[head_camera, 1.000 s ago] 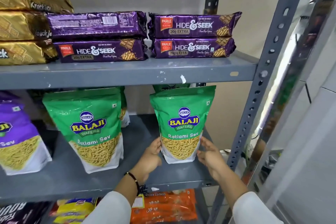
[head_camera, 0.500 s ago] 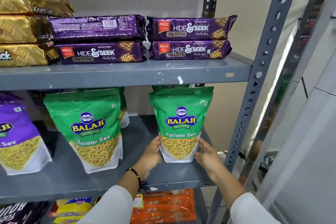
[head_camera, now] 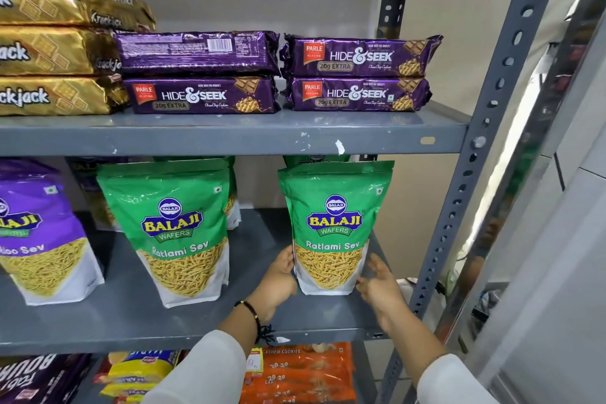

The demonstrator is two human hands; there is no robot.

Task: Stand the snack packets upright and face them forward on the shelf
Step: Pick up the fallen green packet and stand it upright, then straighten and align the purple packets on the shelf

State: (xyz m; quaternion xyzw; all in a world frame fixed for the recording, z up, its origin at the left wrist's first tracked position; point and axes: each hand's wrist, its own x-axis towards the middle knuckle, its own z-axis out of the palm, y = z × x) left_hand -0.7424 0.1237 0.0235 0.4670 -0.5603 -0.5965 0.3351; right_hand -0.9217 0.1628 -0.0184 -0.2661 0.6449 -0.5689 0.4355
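Note:
A green Balaji Ratlami Sev packet (head_camera: 334,229) stands upright at the right end of the grey middle shelf (head_camera: 196,321), label facing forward. My left hand (head_camera: 278,279) grips its lower left edge, fingertips tucked behind it. My right hand (head_camera: 380,285) is blurred beside the lower right edge, fingers spread and holding nothing. A second green packet (head_camera: 177,233) stands upright further left, leaning slightly. Beside that one stands a purple sev packet (head_camera: 39,233). More packets show partly behind them.
The upper shelf edge (head_camera: 229,141) hangs just above the packet tops, carrying purple Hide & Seek biscuit packs (head_camera: 357,75) and gold Krackjack packs (head_camera: 59,49). A perforated grey upright (head_camera: 475,174) stands at the right. Orange cookie packs (head_camera: 301,374) lie on the shelf below.
The right green packet has stayed upright between my hands. My right hand has come slightly off its lower right edge and spread open. My left hand stays on the left edge.

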